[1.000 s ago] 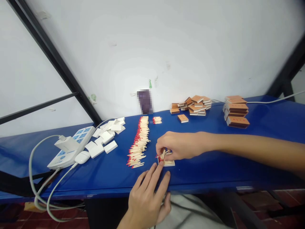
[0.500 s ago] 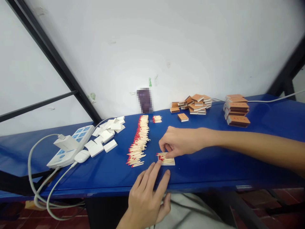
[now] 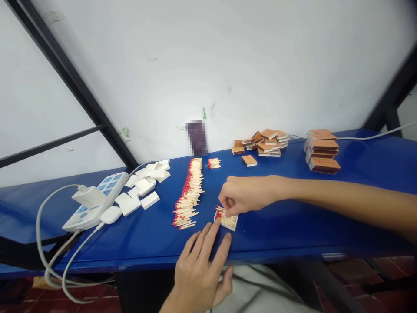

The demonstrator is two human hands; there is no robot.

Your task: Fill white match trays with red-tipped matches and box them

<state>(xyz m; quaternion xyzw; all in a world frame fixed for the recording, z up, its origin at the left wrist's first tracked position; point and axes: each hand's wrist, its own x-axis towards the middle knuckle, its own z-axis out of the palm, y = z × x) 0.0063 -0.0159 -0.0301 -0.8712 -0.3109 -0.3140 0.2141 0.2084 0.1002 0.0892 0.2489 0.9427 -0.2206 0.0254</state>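
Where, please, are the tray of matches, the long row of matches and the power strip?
tray of matches (image 3: pixel 228 221): head view, sticks inside
long row of matches (image 3: pixel 190 192): head view, its middle
power strip (image 3: pixel 112 182): head view, blue sockets

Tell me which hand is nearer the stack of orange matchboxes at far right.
Right. The right hand rests on the match tray, left of the orange matchbox stack; the left hand sits farther, at the near edge of the table.
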